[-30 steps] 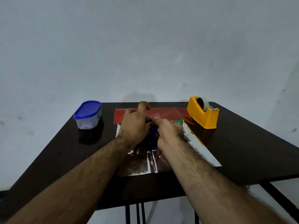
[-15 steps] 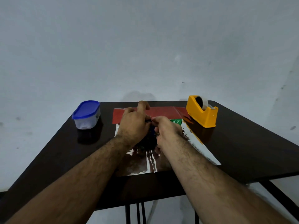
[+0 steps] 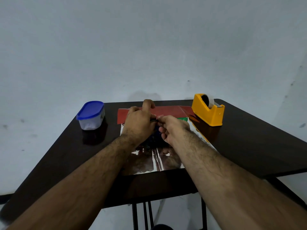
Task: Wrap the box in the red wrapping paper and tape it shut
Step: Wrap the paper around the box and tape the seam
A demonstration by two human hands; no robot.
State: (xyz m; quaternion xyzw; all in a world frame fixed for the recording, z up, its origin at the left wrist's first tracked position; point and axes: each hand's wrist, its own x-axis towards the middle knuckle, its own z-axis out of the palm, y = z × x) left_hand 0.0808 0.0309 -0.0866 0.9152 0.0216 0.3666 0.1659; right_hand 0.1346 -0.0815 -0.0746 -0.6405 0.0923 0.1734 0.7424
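Observation:
The red wrapping paper (image 3: 167,111) lies on the dark table (image 3: 249,146). Its far flap is folded over the box, and its shiny silver underside (image 3: 166,163) spreads toward me. Only a green corner of the box (image 3: 183,119) shows; my hands hide the rest. My left hand (image 3: 137,125) grips the folded paper edge on top of the box with curled fingers. My right hand (image 3: 172,128) pinches a small clear piece of tape (image 3: 159,116) right against the left fingertips. The yellow tape dispenser (image 3: 207,112) stands at the back right.
A clear plastic container with a blue lid (image 3: 91,115) stands at the back left of the table. A grey wall rises directly behind the table. The table's front edge runs under my forearms, with metal legs (image 3: 144,216) below.
My right fingertips have closed in on the left hand's fingertips over the paper edge. Both hands have otherwise stayed in place on the box.

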